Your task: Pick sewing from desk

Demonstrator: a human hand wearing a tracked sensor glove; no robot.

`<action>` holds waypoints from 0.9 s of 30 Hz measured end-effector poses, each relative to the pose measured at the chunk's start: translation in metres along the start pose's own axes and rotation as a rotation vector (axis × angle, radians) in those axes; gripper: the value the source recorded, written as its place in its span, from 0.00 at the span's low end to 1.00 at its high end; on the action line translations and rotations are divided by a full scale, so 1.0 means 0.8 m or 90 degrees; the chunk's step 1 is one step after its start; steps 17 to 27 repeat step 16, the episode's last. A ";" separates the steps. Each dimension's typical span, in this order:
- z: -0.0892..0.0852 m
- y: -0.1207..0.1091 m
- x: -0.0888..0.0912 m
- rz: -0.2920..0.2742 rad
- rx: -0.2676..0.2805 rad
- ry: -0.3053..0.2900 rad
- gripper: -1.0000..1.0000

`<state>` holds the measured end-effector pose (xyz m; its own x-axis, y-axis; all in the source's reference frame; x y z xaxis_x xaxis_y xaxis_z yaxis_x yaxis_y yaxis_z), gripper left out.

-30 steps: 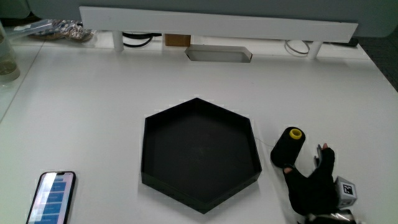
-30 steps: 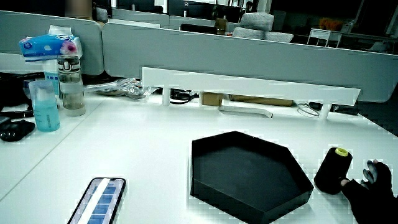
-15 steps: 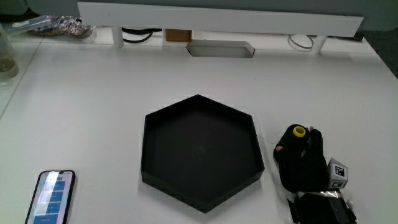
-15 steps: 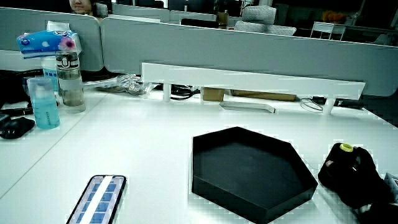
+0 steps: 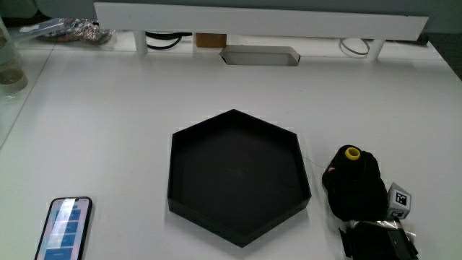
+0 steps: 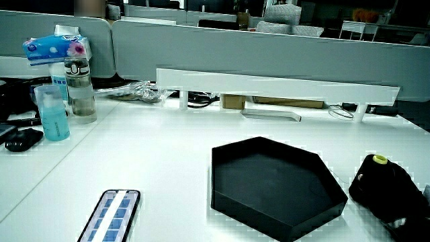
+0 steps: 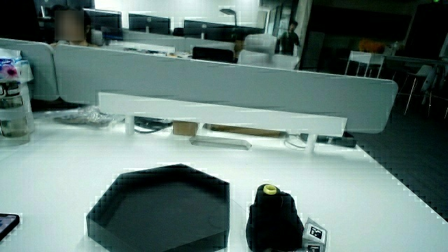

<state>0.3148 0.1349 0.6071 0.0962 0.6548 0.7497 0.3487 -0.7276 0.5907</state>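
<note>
White table, hexagonal tray, hand gripping spool

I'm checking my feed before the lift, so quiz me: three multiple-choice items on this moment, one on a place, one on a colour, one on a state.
1. Where is the thread spool?
A. inside the hexagonal tray
B. on the table beside the hexagonal tray
C. on the phone

2. What colour is the spool's core at its top?
A. yellow
B. red
C. white

3. What is the hand doing?
A. resting flat on the phone
B. hovering open over the tray
C. wrapped around the spool

Answers:
1 B: the spool stands on the white table, apart from the hexagonal tray, which holds nothing.
2 A: a yellow tip shows above the black thread in the main view and both side views.
3 C: the black glove covers the spool's body, far from the phone.
</note>
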 end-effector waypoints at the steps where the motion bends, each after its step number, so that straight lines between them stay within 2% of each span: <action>1: 0.003 0.005 0.008 -0.003 0.002 -0.003 1.00; 2: 0.004 0.006 0.009 0.009 -0.024 0.026 1.00; 4: 0.009 0.010 0.021 0.007 -0.037 0.045 1.00; 7: 0.023 0.011 0.030 -0.067 -0.019 0.028 1.00; 8: 0.023 0.008 0.027 -0.075 -0.030 0.045 1.00; 10: 0.024 0.012 0.035 -0.084 -0.042 0.092 1.00; 11: 0.022 0.014 0.032 -0.072 -0.052 0.101 1.00; 13: 0.016 0.019 0.024 -0.045 -0.115 0.153 1.00; 16: 0.002 0.019 -0.002 -0.023 -0.125 0.157 1.00; 27: 0.002 0.019 -0.002 -0.023 -0.125 0.157 1.00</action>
